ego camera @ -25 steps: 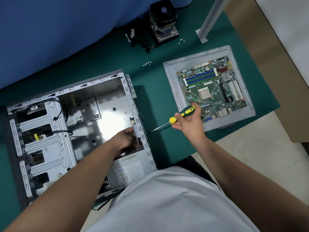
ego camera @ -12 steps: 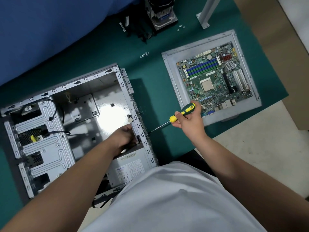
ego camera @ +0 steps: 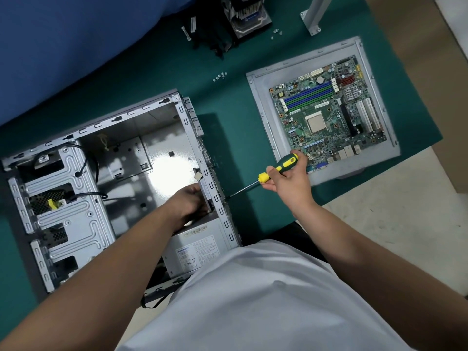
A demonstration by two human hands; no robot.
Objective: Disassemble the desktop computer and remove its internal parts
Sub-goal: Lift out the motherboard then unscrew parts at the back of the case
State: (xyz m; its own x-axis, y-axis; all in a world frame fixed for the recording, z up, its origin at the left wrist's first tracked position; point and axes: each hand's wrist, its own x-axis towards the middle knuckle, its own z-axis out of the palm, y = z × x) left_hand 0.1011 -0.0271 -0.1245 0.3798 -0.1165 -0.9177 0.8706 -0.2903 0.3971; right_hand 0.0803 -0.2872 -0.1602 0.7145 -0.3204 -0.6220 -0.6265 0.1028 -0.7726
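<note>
An open grey computer case [ego camera: 76,198] lies on its side on the green mat, its motherboard bay bare. The grey power supply [ego camera: 197,249] sits in the case's near right corner. My left hand [ego camera: 188,201] reaches inside the case, against the rear wall just above the power supply; its fingers are hidden, so I cannot tell what they hold. My right hand [ego camera: 288,178] grips a green and yellow screwdriver [ego camera: 278,168], whose tip meets the outside of the case's rear panel. The removed motherboard [ego camera: 326,117] lies on a grey side panel [ego camera: 263,117] to the right.
A CPU cooler [ego camera: 249,13] stands at the mat's far edge, black cables [ego camera: 210,39] beside it. Small screw clusters [ego camera: 219,76] lie loose on the mat. A white metal post [ego camera: 314,13] stands at the back right. The table's right edge drops to a pale floor.
The view has shifted a little and the scene sits lower in the frame. Both hands keep their places, with the screwdriver tip still at the rear panel.
</note>
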